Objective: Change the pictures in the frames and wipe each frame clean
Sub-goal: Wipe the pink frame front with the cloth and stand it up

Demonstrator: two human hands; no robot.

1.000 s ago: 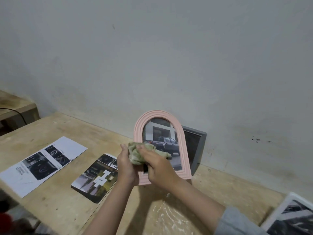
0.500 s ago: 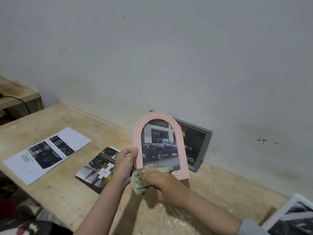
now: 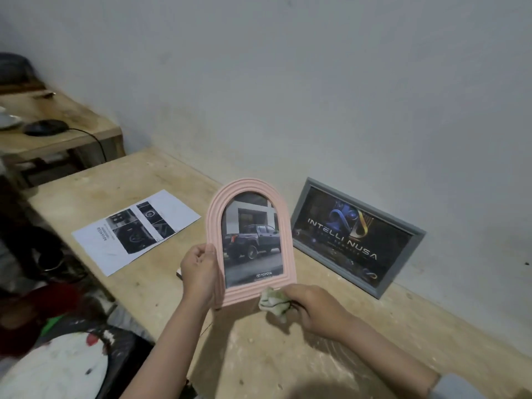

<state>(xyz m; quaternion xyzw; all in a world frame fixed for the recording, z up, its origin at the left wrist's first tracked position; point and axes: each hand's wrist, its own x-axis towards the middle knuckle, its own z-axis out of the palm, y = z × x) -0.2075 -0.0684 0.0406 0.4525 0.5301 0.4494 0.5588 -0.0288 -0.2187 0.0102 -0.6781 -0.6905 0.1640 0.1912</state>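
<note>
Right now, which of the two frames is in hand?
The pink arched frame with the truck photo: the left hand grips its left edge. The grey rectangular frame leans against the wall, untouched.

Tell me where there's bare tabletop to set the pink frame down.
Bare wood lies on the table right of the right hand holding the cloth, before the grey frame. More lies behind the printed sheet, toward the wall. It is crowded around the left hand gripping the pink frame.

Two frames (image 3: 250, 240) (image 3: 357, 237), one cloth (image 3: 275, 303), one printed sheet (image 3: 135, 230).
</note>
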